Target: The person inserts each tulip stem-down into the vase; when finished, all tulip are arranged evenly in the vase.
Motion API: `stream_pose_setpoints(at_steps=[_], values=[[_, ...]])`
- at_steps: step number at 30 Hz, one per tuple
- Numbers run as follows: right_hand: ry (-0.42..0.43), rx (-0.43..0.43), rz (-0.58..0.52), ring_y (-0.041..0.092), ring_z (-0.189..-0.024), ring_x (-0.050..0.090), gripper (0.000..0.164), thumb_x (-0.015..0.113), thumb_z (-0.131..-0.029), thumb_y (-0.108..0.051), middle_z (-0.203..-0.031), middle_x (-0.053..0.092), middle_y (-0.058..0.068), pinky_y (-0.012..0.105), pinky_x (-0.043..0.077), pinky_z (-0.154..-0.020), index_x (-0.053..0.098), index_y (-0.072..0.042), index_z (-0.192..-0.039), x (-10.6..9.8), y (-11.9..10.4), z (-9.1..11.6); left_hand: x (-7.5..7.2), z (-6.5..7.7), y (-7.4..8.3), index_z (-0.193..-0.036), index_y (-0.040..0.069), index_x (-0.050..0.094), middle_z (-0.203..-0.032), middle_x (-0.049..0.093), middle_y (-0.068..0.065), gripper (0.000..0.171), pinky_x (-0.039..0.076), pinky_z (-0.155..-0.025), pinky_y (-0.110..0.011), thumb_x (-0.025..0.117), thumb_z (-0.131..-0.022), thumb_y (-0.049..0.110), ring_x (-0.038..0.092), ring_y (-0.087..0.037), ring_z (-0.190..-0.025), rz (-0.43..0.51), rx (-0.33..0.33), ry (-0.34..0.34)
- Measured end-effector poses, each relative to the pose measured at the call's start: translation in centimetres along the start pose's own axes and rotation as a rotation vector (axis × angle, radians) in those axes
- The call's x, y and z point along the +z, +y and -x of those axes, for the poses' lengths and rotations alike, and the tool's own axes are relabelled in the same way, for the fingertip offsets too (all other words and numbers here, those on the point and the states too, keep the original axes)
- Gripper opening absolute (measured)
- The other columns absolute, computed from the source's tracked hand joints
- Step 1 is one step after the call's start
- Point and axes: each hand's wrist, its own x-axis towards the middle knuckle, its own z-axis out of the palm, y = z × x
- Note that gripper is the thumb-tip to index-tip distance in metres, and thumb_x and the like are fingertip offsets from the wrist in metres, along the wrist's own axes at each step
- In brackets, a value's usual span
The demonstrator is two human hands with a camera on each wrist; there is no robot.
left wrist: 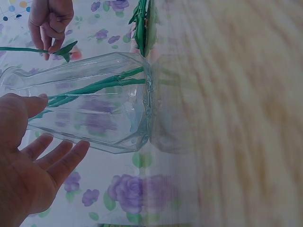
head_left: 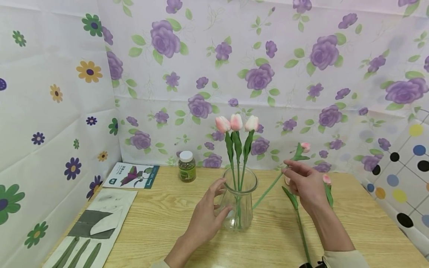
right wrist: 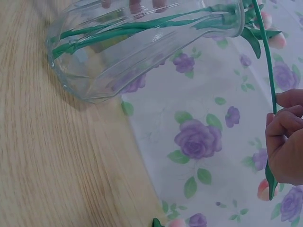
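A clear glass vase (head_left: 247,214) stands upright on the table, with three pink-and-white tulips (head_left: 236,123) in it. My left hand (head_left: 205,216) is at the vase's left side, its fingers spread and fairly straight, the fingertips at the glass. To the right of the vase, my right hand (head_left: 307,183) pinches the green stem of another tulip (head_left: 305,147) between thumb and fingers. That tulip slants, bloom up to the right and stem running down toward the vase. In the right wrist view its stem (right wrist: 269,61) passes outside the vase's rim.
More tulips lie at the right, one with a long stem (head_left: 303,232) and a pink bloom (head_left: 326,179) beyond my wrist. A white-capped jar (head_left: 187,167) stands behind left. A booklet (head_left: 132,175) and a printed sheet (head_left: 95,223) lie at the left edge. Flowered sheeting (head_left: 201,78) hangs behind.
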Motion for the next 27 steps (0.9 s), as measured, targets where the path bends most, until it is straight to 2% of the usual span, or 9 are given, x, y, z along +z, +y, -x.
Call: stream_pose_setpoints(at_steps=[4,14,21,27], values=[[0.025,0.019,-0.010,0.009,-0.051,0.033,0.020,0.075,-0.100,-0.016,-0.074,0.053,-0.009,0.034,0.026,-0.051,0.075,-0.022,-0.119,0.1,-0.3,0.0,0.0,0.0,0.0,-0.162,0.029,0.030,-0.146,0.058,-0.010,0.084,0.067,-0.088,-0.041,0.078,-0.096,0.008,0.066,-0.030,-0.130,-0.003,0.002,-0.002],[0.083,0.004,-0.086,0.007,-0.047,0.029,0.016,0.076,-0.100,-0.014,-0.081,0.065,-0.012,0.040,0.016,-0.057,0.076,-0.022,-0.114,0.5,-0.3,-0.3,0.0,0.0,-0.1,-0.162,0.030,0.029,-0.147,0.058,-0.010,0.084,0.066,-0.088,-0.040,0.078,-0.096,0.009,0.066,-0.030,-0.130,-0.006,0.003,-0.005],[0.141,0.015,-0.096,0.008,-0.046,0.033,0.015,0.077,-0.098,-0.012,-0.081,0.066,-0.010,0.033,0.026,-0.046,0.078,-0.022,-0.110,1.1,-0.5,-0.5,-0.1,0.0,0.0,-0.162,0.030,0.029,-0.148,0.058,-0.010,0.084,0.066,-0.089,-0.040,0.077,-0.097,0.010,0.065,-0.030,-0.131,0.000,0.000,-0.010],[0.194,0.021,-0.098,0.009,-0.048,0.036,0.016,0.079,-0.096,-0.011,-0.082,0.065,-0.009,0.032,0.025,-0.047,0.078,-0.022,-0.108,1.4,-0.6,-0.8,-0.1,0.0,0.0,-0.162,0.029,0.030,-0.147,0.058,-0.010,0.083,0.066,-0.089,-0.041,0.077,-0.097,0.010,0.065,-0.031,-0.131,0.003,-0.004,-0.013]])
